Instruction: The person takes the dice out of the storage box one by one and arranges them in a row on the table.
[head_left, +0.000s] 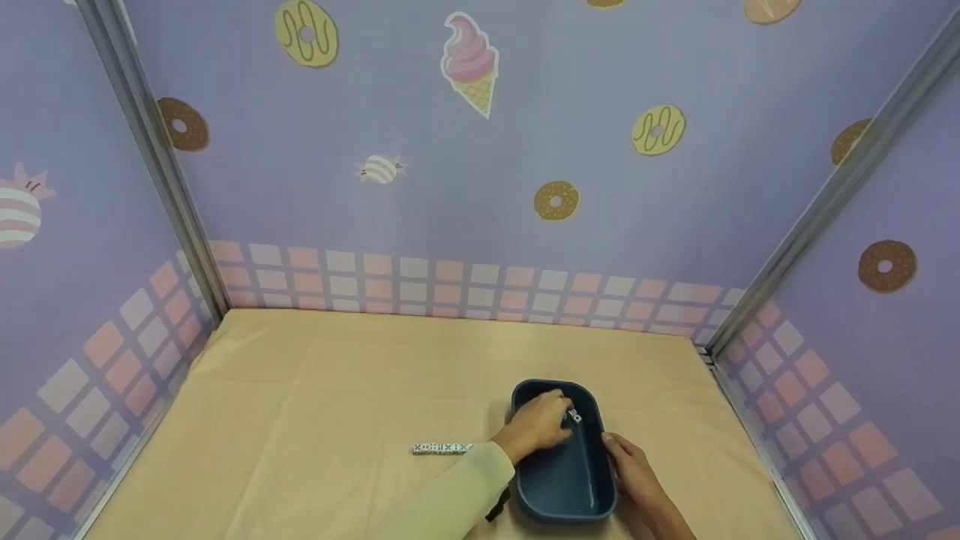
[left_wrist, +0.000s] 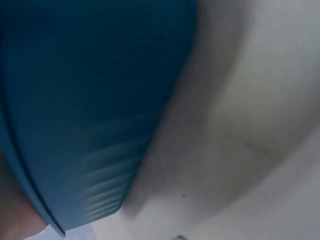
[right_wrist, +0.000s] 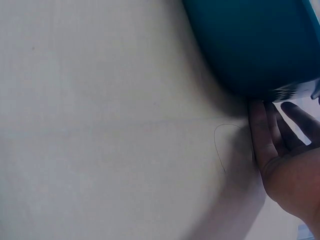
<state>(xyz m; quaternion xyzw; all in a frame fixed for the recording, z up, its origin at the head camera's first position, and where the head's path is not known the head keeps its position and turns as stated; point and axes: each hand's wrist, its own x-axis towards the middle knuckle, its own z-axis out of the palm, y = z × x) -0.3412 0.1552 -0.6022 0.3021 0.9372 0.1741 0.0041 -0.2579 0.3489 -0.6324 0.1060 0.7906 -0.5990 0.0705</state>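
Observation:
My left hand [head_left: 536, 424] reaches over the near-left rim into a deep blue rectangular bin [head_left: 566, 480]. Its fingers bend down beside a few small white dice [head_left: 574, 416] on the bin's floor; I cannot tell whether the fingertips pinch one. At the bin's right side is my right hand [head_left: 639, 474], its thumb side at the rim. In the right wrist view its fingers [right_wrist: 262, 132] reach out straight with the tips against the bin's outer wall. The left wrist view is mostly filled by the bin's outer side [left_wrist: 85, 100].
A row of white dice [head_left: 442, 448] lies on the cream tablecloth [head_left: 322, 390], left of the bin and beside the left sleeve [head_left: 457, 491]. Purple patterned walls [head_left: 360, 112] with grey metal corner posts [head_left: 161, 165] enclose the table at the back and sides.

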